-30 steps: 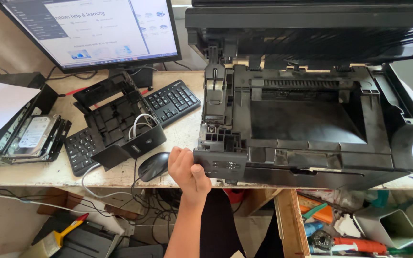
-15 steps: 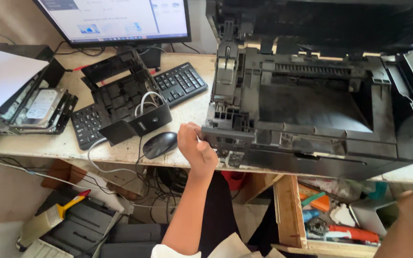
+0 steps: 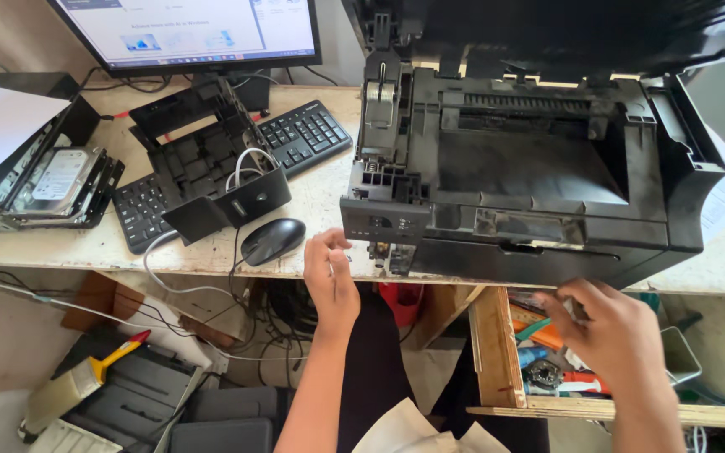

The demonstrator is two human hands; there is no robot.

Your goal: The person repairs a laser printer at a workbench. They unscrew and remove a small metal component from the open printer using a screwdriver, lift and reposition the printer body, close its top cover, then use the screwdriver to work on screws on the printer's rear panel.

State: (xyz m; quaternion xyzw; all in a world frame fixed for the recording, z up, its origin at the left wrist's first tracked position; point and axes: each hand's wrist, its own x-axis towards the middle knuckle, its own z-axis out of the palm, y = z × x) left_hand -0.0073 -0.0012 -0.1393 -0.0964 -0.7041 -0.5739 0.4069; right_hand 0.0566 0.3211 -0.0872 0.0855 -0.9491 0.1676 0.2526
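Observation:
A black printer (image 3: 547,168) with its lid raised and covers off stands on the worn white table (image 3: 320,201). My left hand (image 3: 331,277) hovers at the printer's front left corner, its fingertips just short of the control panel, fingers loosely apart and holding nothing. My right hand (image 3: 614,331) is lower, under the printer's front edge and over an open wooden drawer (image 3: 497,352). Its fingers are spread and curled, and I see nothing in them.
A black mouse (image 3: 272,241) lies just left of my left hand. Behind it a black plastic frame (image 3: 203,159) rests on a keyboard (image 3: 304,134). A hard drive (image 3: 56,180) in a metal cage is far left, a monitor (image 3: 195,29) at the back. The drawer holds several tools.
My left hand has let go of the printer's front left corner and drawn back a little. My right hand has come into view over the drawer.

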